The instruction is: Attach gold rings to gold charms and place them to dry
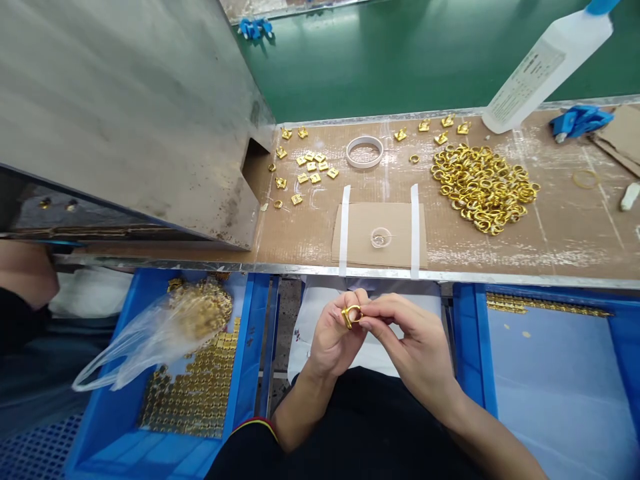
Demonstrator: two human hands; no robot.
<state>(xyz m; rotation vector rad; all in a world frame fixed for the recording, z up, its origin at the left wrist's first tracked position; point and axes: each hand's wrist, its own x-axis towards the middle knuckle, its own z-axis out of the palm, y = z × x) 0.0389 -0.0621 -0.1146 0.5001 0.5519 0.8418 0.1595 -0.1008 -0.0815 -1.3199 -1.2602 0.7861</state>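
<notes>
A gold ring (355, 311) with a flat squarish top is held up between both hands, over my lap and below the bench edge. My left hand (336, 337) is closed on the ring's flat-topped side. The thumb and forefinger of my right hand (417, 340) pinch the band's right side. Beyond them on the bench, a small clear cup (381, 238) sits on a cardboard square (357, 233) between two white strips. A big pile of gold rings (485, 187) lies to the right, and several square gold pieces (315, 167) are spread to the left.
A metal housing (150, 120) stands at the left. A tape roll (365, 152), a white bottle (545, 70) and a blue clip-like item (580, 123) are on the bench. Blue bins (247, 360) flank my lap; the left one holds gold pieces and a plastic bag (160, 330). A person's arm (25, 273) shows far left.
</notes>
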